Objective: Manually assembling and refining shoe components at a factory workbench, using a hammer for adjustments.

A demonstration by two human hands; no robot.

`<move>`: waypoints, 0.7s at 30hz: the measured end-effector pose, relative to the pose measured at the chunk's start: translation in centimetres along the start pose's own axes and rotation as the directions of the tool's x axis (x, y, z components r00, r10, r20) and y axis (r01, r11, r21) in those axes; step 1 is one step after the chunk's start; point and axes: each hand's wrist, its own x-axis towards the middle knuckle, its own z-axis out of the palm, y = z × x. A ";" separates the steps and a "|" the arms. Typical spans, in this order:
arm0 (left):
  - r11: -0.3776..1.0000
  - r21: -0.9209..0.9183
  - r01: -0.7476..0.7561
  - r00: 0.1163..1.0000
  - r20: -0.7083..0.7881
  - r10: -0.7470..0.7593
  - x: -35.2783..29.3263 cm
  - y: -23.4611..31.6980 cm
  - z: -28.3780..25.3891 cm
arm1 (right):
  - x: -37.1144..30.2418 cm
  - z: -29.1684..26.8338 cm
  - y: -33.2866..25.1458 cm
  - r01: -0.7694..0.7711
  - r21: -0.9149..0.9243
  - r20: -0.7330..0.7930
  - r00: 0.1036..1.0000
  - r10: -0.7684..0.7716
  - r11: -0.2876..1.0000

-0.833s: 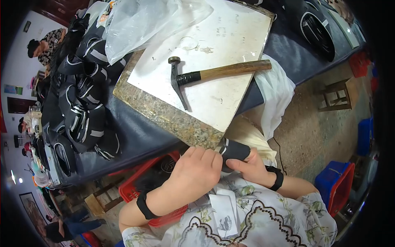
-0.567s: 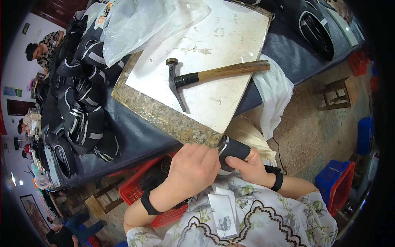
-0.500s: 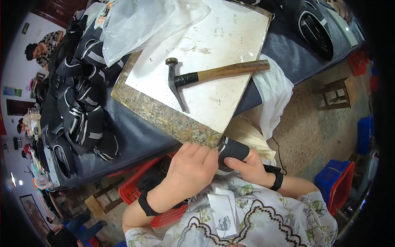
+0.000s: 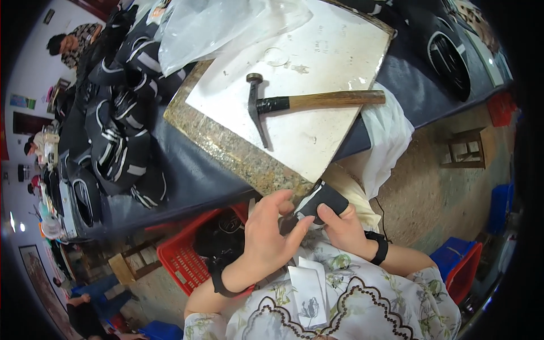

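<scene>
Both forearms are reaching in from the lower edge and converging near the lower corner of a speckled stone slab (image 4: 198, 129). The left hand (image 4: 268, 231) is turning partly sideways, its thumb stretching to the right, while the right hand (image 4: 347, 231) is angling in toward it, thumb uppermost.

Earlier, the left hand was closing in a fist with its knuckles up; now it is loosening, its thumb and fingers parting, and a white edge is showing more broadly on the black band-shaped piece (image 4: 332, 199).

That piece is sitting between the hands, just beside the slab's corner. The right hand is clamping it, thumb pressing on top. The left hand is standing partly open, its thumb tip meeting the white edge; whether its fingertips are touching the piece, I cannot tell. A wooden-handled hammer (image 4: 323, 101) is lying on the slab's white sheet (image 4: 294, 133).
</scene>
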 end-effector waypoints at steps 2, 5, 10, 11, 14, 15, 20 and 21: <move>0.999 0.041 -0.030 0.998 0.063 0.027 1.3 0.5 -1.4 | -0.1 -0.2 -0.3 -0.068 -0.154 -0.040 0.997 0.062 0.986; 0.983 0.162 -0.086 0.973 0.226 0.048 3.5 0.9 -3.6 | -0.9 -3.4 -2.5 -0.116 -0.678 0.229 0.905 0.358 0.726; 0.946 0.250 -0.204 0.973 0.156 0.169 4.0 -0.6 -2.2 | 3.4 0.2 -7.8 0.460 -0.846 0.429 0.887 -0.170 0.269; 0.946 0.243 -0.216 0.976 0.064 0.207 3.7 -0.6 -2.0 | 5.0 0.9 -7.8 0.548 -0.823 0.505 0.826 -0.250 0.149; 0.949 0.248 -0.193 0.980 0.007 0.197 1.5 -2.1 -1.0 | 7.7 0.9 -7.4 0.666 -0.746 0.650 0.729 -0.217 0.002; 0.956 0.229 -0.181 0.981 -0.031 0.193 1.0 -2.5 -0.6 | 8.1 0.8 -7.3 0.710 -0.705 0.706 0.699 -0.114 -0.008; 0.972 0.191 -0.135 0.962 -0.211 0.175 0.6 -2.9 0.1 | 9.5 1.2 -8.0 0.773 -0.634 0.773 0.634 -0.011 -0.026; 0.973 0.187 -0.135 0.962 -0.211 0.174 0.6 -3.2 0.1 | 9.7 1.1 -8.0 0.769 -0.639 0.769 0.639 0.038 0.011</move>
